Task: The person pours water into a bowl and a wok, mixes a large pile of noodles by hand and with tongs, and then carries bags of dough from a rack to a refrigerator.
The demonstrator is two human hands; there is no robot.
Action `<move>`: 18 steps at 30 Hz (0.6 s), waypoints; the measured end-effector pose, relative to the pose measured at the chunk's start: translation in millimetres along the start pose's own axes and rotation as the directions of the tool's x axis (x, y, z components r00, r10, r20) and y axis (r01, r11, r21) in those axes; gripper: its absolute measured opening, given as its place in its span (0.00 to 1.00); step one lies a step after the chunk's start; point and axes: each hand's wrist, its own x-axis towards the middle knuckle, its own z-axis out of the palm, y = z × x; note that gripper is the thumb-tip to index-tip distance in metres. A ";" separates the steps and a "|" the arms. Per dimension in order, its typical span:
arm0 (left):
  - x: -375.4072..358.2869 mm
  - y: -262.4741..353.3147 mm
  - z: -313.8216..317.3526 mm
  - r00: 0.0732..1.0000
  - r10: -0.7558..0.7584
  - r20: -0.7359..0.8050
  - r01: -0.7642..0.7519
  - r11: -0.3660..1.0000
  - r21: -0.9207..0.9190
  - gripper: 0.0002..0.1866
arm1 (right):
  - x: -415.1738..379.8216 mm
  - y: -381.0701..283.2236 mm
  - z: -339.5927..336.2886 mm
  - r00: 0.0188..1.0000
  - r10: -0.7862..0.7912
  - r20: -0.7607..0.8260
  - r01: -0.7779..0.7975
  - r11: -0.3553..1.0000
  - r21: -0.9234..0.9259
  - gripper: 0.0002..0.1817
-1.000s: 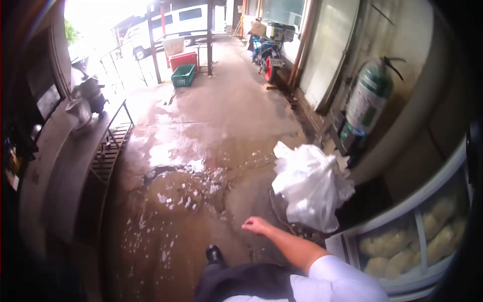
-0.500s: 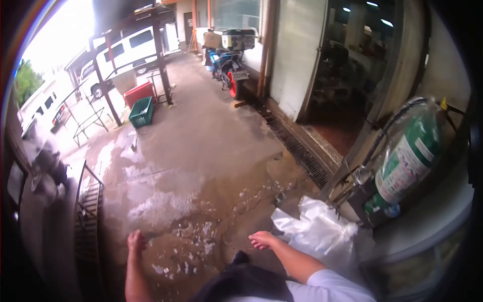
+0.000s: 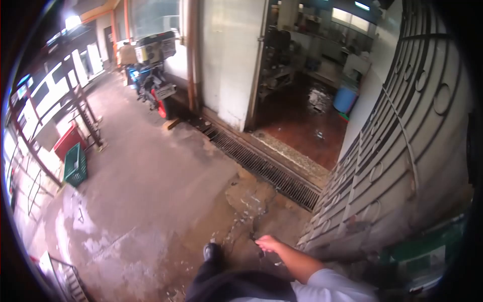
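My right hand (image 3: 268,243) hangs low in front of me over the wet concrete floor (image 3: 166,216), its fingers curled in, with nothing visible in them. It touches nothing that I can see. To its left, one of my shoes (image 3: 213,250) is on the floor below a dark trouser leg. My left hand is out of the picture.
A doorway with a red-brown wet floor (image 3: 302,121) opens ahead, behind a drain grate (image 3: 261,166). On the right stands a metal grille (image 3: 397,126). A motorcycle (image 3: 151,85), green crate (image 3: 75,165) and red box (image 3: 68,142) are farther left. A blue container (image 3: 345,98) stands inside.
My view has swung right toward the doorway and moved forward. My left hand has left the picture. The white plastic bag is out of sight, and the green cylinder has slid toward the lower right edge.
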 end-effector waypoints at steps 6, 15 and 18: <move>68.8 417.9 177.2 0.877 0.466 0.119 -0.421 0.864 -0.276 0.10 | 15.5 25.9 -123.1 0.907 0.338 -0.251 -0.375 0.920 -0.117 0.17; -211.6 723.9 648.4 0.338 0.737 0.585 -0.932 0.350 0.097 0.15 | 64.2 51.8 -194.5 0.971 0.155 -0.181 -0.061 0.895 0.442 0.16; -183.8 696.2 744.2 0.355 0.495 0.793 -0.934 0.148 0.326 0.16 | 87.1 41.3 -286.8 0.817 0.571 -0.079 -0.498 0.768 0.401 0.16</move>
